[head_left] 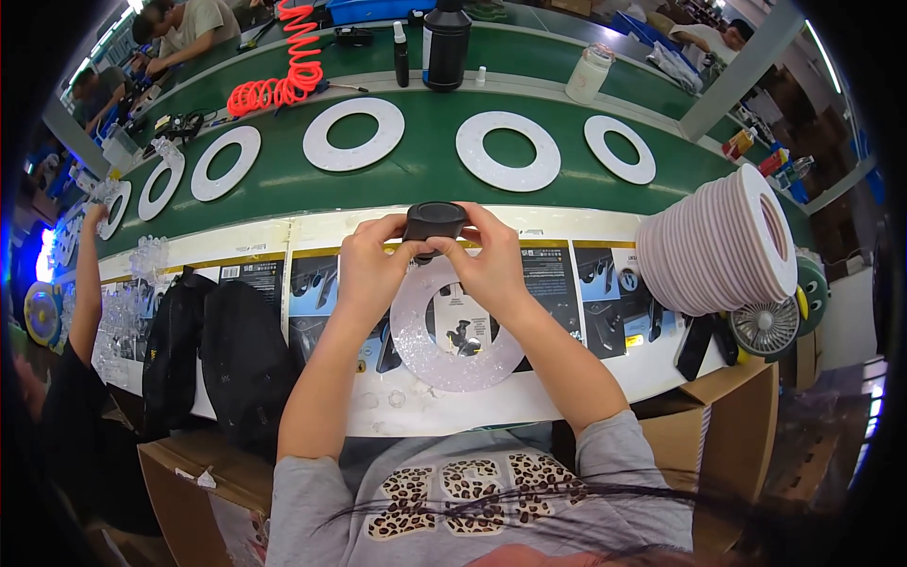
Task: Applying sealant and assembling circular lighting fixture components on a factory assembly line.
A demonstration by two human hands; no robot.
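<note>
Both my hands hold a small black rounded piece (435,217) up over the middle of the bench; its exact kind I cannot make out. My left hand (371,269) is closed on its left side and my right hand (493,269) on its right, with the thumbs meeting at its near edge. Below them a flat white speckled ring (416,352) lies on the printed sheets (543,293). Through its hole part of a printed picture shows. Two small clear round pieces (396,398) rest by the ring's near left edge.
More white rings (353,134) lie along the green belt (425,123). At the right stands a tall stack of rings (709,250) beside a small fan (763,328). Black bags (248,354) lie left. A red coiled hose (300,57) and black bottle (446,47) are behind; a co-worker's arm (87,283) reaches in.
</note>
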